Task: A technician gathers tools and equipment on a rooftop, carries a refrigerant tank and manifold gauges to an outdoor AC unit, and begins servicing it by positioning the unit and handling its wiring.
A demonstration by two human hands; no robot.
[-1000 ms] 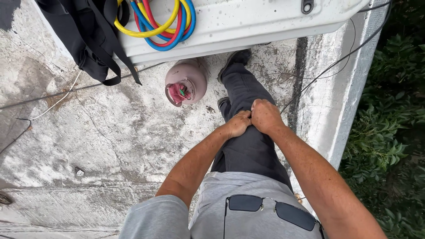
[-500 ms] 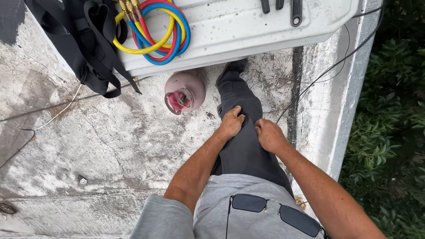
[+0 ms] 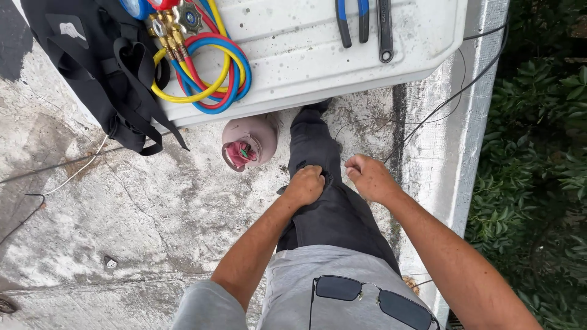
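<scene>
Roof (image 3: 122, 226): a person is standing on stained, cracked concrete, looking down at their own legs, with green foliage (image 3: 538, 183) falling away past the ledge on the right.
Unit (image 3: 318, 55): a white metal casing is crossing the top of the view, carrying tools.
Bag (image 3: 104, 79): a black bag with loose straps is lying at the unit's left end, partly overlapping it.
Trouser leg (image 3: 324, 195): the dark leg is extending forward, its foot reaching under the unit's edge; both hands are working on it at about knee height.
Hoses (image 3: 202, 73): yellow, red and blue hoses are lying coiled on the unit, joined to brass gauge fittings.
Cylinder (image 3: 249, 143): a small pink cylinder is standing on the roof just left of the leg, near the left hand.
Pliers (image 3: 351, 21): blue-handled pliers are resting on the unit beside a wrench (image 3: 384, 30).
Left hand (image 3: 306, 185): closed into a fist, bunching the fabric.
Right hand (image 3: 369, 177): fingers curled at the fabric's right edge, touching it; whether it is pinching cloth cannot be told.
Doing it well: judging by the ledge close by, keeping weight steady while tugging evenly with both hands looks wise.
</scene>
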